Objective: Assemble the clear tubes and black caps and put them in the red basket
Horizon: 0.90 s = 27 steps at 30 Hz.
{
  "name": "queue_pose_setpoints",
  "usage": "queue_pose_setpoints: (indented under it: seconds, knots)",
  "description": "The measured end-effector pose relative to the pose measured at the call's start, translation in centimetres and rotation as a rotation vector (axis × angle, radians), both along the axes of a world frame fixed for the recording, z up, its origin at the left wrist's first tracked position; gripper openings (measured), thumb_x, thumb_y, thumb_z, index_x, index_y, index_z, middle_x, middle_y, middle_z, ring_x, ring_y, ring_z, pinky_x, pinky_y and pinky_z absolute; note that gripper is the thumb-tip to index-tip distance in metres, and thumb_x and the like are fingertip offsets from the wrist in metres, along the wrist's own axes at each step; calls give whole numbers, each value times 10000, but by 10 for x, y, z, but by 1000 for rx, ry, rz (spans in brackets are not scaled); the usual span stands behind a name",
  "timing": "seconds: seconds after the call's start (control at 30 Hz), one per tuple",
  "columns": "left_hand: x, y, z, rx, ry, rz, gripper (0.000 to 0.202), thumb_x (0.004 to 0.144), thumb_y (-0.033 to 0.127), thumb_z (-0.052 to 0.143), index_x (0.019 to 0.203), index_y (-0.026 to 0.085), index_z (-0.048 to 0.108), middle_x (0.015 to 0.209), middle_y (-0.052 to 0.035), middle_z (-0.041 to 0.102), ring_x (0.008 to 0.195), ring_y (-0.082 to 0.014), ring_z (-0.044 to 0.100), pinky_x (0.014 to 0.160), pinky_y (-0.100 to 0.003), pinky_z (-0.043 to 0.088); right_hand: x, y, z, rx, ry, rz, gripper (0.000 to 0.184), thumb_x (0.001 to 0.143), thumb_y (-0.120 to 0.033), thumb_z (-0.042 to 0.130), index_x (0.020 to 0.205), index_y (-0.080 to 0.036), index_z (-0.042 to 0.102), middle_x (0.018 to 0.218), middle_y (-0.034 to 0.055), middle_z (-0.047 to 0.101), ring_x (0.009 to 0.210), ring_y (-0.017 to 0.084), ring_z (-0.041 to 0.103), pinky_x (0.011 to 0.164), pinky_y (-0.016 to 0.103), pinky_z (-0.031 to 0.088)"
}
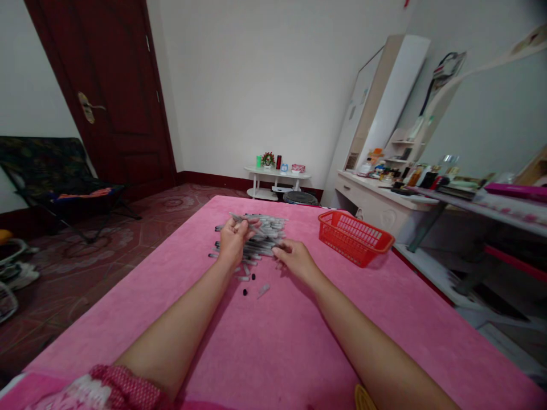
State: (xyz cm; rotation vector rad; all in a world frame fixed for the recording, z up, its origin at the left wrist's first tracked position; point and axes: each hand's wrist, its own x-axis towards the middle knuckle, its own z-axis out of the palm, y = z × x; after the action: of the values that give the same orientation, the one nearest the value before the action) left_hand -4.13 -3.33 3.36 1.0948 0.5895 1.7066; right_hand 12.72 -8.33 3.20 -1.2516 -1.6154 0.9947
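A pile of grey, translucent pens (267, 230) with dark ends lies on the pink tablecloth (273, 341). My left hand (235, 236) is raised at the pile's left side, its fingers closed round a pen (237, 217). At the near right edge of the pile is my right hand (294, 257), thumb and fingers pinched together at the pens' tips; what it holds, if anything, I cannot make out. In front of the pile lie two small black caps (253, 277), a short clear piece (243, 279) and a small translucent piece (264, 290).
A red plastic basket (354, 236) stands on the table right of the pile. Further right is a dressing table (376, 196) crowded with bottles. A folding chair (55, 176) is at the left, and a small white stand (277, 172) is against the far wall.
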Motion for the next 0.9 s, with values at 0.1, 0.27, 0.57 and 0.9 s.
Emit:
queue_pose_setpoints:
  seconds: [0.1, 0.27, 0.57, 0.9]
  knots:
    - [3, 0, -4, -84, -110, -125, 332, 704, 313, 728, 875, 165, 486, 946, -87, 699, 874, -216, 684, 695, -282, 545, 2, 0, 3, -89, 160, 20, 322, 794, -478, 554, 795, -157, 551, 718, 27, 644, 446, 79, 558, 351, 153, 378]
    - [10, -5, -7, -137, -156, -234, 333, 694, 269, 750, 858, 158, 484, 907, -84, 704, 867, -224, 688, 742, -316, 556, 2, -3, 6, -157, 265, 61, 419, 792, -553, 537, 754, -137, 575, 642, 35, 638, 427, 69, 556, 360, 138, 379]
    - [14, -7, -12, -167, -106, -265, 297, 722, 275, 727, 866, 159, 494, 902, -87, 700, 864, -219, 688, 749, -325, 564, 5, -4, 5, -69, 211, -13, 370, 674, -502, 656, 651, -141, 577, 518, -14, 578, 377, 51, 467, 346, 146, 340]
    - [13, -8, -13, -188, -94, -262, 336, 686, 292, 755, 865, 155, 505, 873, -77, 703, 806, -202, 696, 677, -277, 571, 4, -2, 5, -81, 158, -41, 378, 715, -513, 587, 623, -149, 539, 487, -18, 555, 352, 67, 485, 316, 152, 332]
